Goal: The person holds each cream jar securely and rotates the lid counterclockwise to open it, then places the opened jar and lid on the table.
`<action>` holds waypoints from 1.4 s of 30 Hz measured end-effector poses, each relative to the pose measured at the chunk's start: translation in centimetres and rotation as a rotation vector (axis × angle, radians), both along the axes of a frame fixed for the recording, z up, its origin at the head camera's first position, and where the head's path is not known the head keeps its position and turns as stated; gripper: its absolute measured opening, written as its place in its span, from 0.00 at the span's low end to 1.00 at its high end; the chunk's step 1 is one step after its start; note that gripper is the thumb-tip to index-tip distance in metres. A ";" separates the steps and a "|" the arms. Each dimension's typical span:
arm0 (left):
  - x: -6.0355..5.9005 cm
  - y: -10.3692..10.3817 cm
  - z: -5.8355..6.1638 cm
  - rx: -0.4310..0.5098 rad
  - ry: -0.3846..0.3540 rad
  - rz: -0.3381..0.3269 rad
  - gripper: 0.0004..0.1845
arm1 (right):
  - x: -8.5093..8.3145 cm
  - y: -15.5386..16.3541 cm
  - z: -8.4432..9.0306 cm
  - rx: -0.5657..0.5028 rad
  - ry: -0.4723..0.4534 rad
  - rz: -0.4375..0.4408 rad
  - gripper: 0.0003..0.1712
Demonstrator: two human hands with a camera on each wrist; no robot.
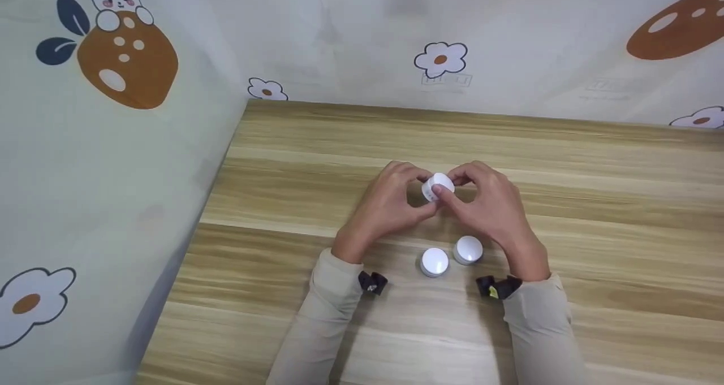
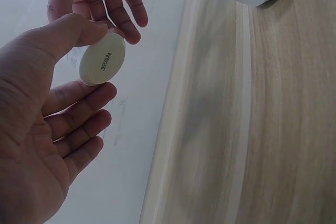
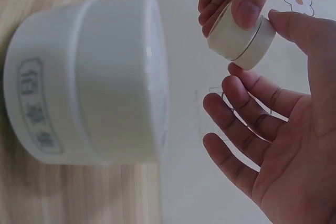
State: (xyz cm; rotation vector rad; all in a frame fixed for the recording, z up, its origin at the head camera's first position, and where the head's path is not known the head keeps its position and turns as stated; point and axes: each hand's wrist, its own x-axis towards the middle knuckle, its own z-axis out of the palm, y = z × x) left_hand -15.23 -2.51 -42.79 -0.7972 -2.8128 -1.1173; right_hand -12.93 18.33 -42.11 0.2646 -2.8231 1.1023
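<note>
A small white round jar [image 1: 439, 185] is held above the table between both hands. My left hand [image 1: 390, 198] pinches it with thumb and fingertips; in the left wrist view its base [image 2: 103, 59] shows dark printed characters. My right hand [image 1: 491, 203] also grips the jar, thumb and index finger at the lid end, as the right wrist view shows, with a thin seam between lid [image 3: 257, 45] and body [image 3: 231, 32]. The right hand's other fingers are spread loosely. Nearer the body, two similar white jars [image 1: 434, 262] stand upright on the table between the forearms.
The wood-grain table [image 1: 271, 204] meets a pale wall covering [image 1: 350, 51] with flower and fruit prints at the back and left. Black wrist mounts [image 1: 498, 287] sit on both sleeves. One standing jar [image 3: 89, 77] looms close to the right wrist camera, with printed characters on its side.
</note>
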 end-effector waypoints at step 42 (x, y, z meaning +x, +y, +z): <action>0.2 0.4 0.1 -0.028 -0.004 -0.003 0.23 | -0.1 0.4 -0.1 0.001 0.001 -0.010 0.23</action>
